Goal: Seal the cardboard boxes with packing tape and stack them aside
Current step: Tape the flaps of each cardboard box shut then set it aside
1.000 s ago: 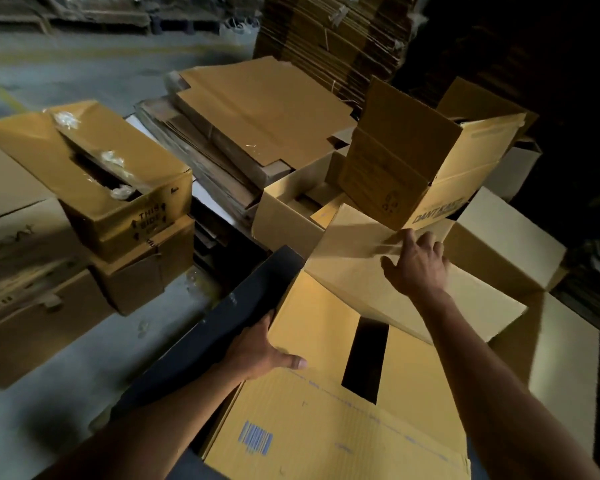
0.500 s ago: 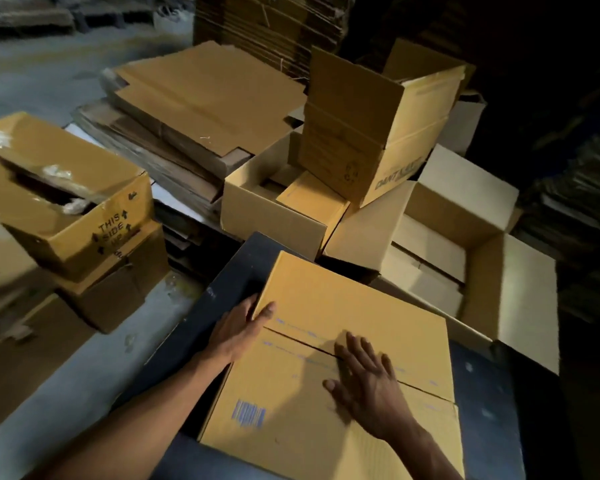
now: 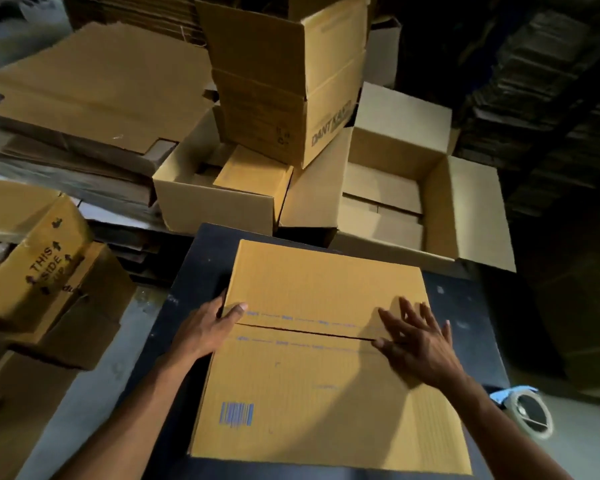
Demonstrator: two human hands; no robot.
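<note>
Top flaps of cardboard box [image 3: 326,358] on dark tabletop [image 3: 194,268], lower centre, now folded shut from open; left hand [image 3: 208,327] gripping left edge, right hand [image 3: 416,344] flat, fingers spread, on seam; tape roll [image 3: 530,414] lower right untouched — taping next.

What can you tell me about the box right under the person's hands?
The cardboard box is tan and corrugated, lying flat-topped on a dark table. Its two top flaps are folded shut, meeting at a thin untaped seam edged by blue dashed print; a blue barcode sits near its left corner. The left hand grips its left edge; the right hand rests spread on top.
</note>
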